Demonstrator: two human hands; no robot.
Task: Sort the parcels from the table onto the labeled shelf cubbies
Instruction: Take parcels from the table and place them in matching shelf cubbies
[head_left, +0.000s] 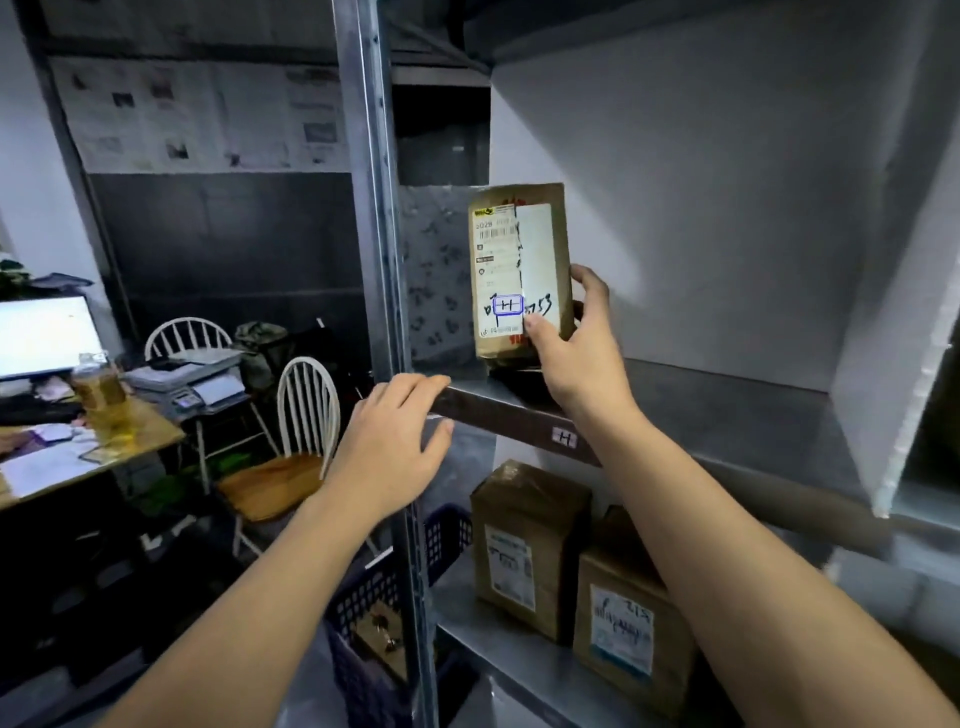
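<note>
A brown parcel (519, 270) with a white label marked "H" stands upright on the metal shelf (727, 415), at the cubby's left end. My right hand (576, 343) grips the parcel's lower right corner, thumb on its front and fingers behind. The shelf's front edge carries a small tag reading "H" (564, 438). My left hand (395, 441) rests on that front edge near the upright post, fingers over the top and thumb underneath.
Two brown parcels (530, 545) (628, 629) stand on the shelf below. A dark blue plastic basket (374, 608) sits low beside the steel post (384, 260). To the left are a desk with a monitor (47, 332), a printer and white chairs (306, 415).
</note>
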